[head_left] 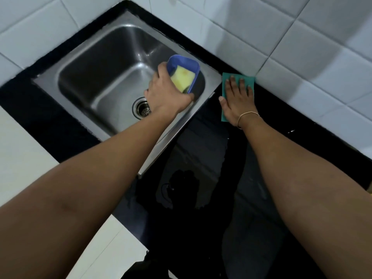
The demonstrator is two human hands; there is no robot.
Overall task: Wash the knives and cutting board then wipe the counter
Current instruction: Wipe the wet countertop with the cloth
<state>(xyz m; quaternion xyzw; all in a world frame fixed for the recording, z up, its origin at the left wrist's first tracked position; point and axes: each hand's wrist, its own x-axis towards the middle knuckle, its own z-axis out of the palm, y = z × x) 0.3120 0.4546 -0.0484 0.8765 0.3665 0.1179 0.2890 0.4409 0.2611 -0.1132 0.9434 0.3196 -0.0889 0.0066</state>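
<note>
No readable text, label, brand, number or sign appears anywhere in view, on any object or surface.

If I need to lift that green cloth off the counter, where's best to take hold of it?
Pinch the near left edge of the green cloth, coming in from the sink side. The cloth lies flat on the black counter with the right hand pressing across its middle, and the tiled wall blocks its far right side.
</note>
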